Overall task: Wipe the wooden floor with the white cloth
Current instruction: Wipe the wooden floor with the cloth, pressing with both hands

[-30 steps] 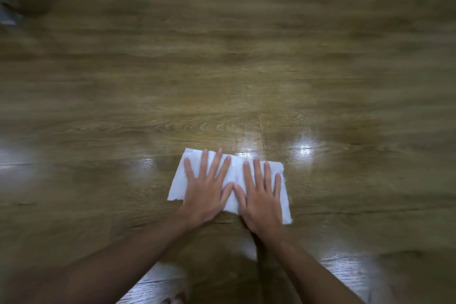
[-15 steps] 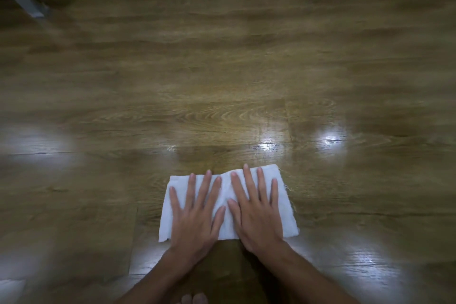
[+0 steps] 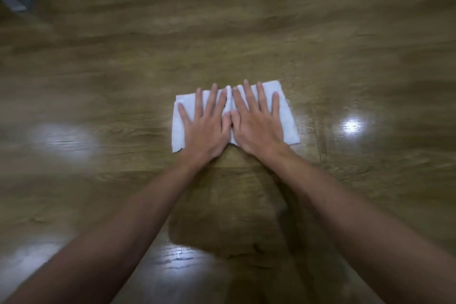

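Pushed farther out over the wooden floor (image 3: 246,32) than half a second ago, arms now stretched, left hand (image 3: 206,126) and right hand (image 3: 256,123) flat with straight spread fingers pressing the white cloth (image 3: 286,123), mid-wipe, likely needing a pull back with even pressure.

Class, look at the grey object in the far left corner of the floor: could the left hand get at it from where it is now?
Probably not. The left hand presses the white cloth, arm already stretched; the grey object lies far beyond.
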